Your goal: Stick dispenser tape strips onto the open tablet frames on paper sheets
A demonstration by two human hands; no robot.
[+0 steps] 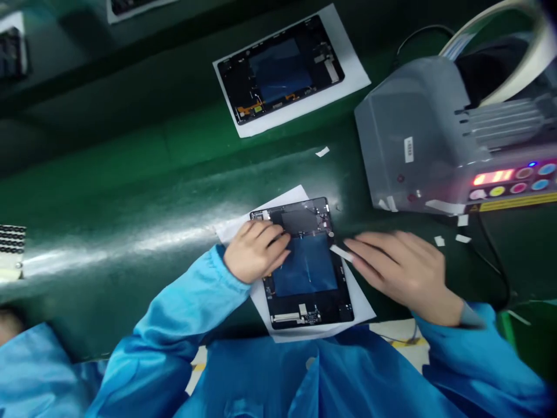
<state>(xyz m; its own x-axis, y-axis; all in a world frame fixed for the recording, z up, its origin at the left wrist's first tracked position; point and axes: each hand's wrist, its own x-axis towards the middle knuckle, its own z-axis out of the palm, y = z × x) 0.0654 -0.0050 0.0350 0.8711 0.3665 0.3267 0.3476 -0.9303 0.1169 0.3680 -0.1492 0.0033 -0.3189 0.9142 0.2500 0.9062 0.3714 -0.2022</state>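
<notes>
An opened tablet (304, 264) with a blue battery area and bare circuit parts lies on a white sheet (365, 313) in front of me. My left hand (256, 249) rests over its upper left side, fingers bent, covering that edge; whether it grips anything is hidden. At the tablet's right edge my right hand (400, 267) pinches a short strip of white tape (342, 253) between thumb and fingertips. The strip's free end points toward the tablet's upper right part.
A grey tape dispenser (418, 133) with a lit panel and tape roll stands at the right. Tape scraps (463, 238) lie before it. Another opened tablet (282, 69) sits on white paper farther back. At the lower left is another person's blue sleeve (39, 371).
</notes>
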